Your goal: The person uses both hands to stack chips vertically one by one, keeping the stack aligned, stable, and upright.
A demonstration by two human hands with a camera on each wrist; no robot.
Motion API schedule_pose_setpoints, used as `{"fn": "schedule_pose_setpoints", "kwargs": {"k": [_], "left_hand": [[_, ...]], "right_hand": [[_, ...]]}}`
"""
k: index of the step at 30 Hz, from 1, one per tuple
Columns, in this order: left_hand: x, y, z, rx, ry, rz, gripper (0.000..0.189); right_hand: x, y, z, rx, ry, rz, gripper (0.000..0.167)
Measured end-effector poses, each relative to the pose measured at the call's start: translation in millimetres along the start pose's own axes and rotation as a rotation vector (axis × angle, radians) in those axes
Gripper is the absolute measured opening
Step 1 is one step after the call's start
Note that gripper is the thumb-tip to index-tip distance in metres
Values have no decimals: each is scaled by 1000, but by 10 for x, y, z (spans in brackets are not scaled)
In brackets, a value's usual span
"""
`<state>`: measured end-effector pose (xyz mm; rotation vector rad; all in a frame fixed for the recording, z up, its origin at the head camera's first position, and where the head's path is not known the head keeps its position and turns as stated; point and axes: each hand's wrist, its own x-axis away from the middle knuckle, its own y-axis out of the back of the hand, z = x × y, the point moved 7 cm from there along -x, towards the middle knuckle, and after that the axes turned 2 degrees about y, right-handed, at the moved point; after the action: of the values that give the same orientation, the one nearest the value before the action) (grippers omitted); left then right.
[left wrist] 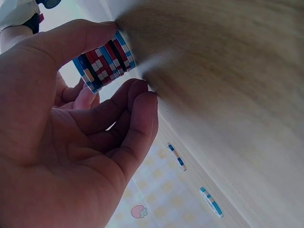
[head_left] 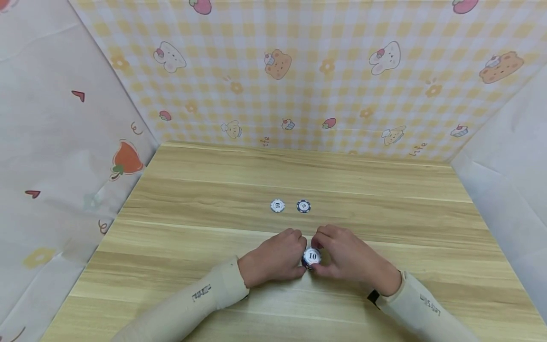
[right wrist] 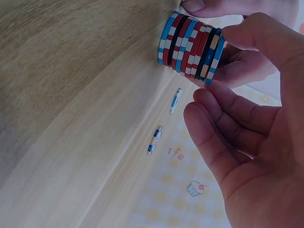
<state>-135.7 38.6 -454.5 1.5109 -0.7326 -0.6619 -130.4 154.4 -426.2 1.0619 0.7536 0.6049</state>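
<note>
A stack of poker chips (right wrist: 187,47) in blue, red, white and black stands on the table between both hands. Its top chip (head_left: 312,257) is white with a "10" on its face and light blue and white on its edge. My right hand (head_left: 348,255) pinches this chip between thumb and fingertips, at the top of the stack. From the other side, my left hand (head_left: 275,256) curls around the lower part of the stack, its thumb (left wrist: 102,34) and fingertips close to the table.
Behind the stack, two single chips lie flat side by side: a light blue and white one (head_left: 277,205) and a dark blue one (head_left: 304,206). The wood-grain table (head_left: 205,190) ends at a yellow checked cloth (head_left: 307,102), with white cloth at both sides.
</note>
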Motion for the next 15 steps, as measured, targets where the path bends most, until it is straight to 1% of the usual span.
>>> {"fn": "schedule_pose_setpoints", "kwargs": {"k": [7,10,15], "left_hand": [[1,11,3,8,0,0,35],[2,-4,17,20,-2,10,34],[3,-37,69,45,-3,29,32]], "right_hand": [[17,-2,-3,8,0,0,33],[27,-3,-5,5,-3,-2,33],[53,-37,-29,-4,-26,28,33]]}}
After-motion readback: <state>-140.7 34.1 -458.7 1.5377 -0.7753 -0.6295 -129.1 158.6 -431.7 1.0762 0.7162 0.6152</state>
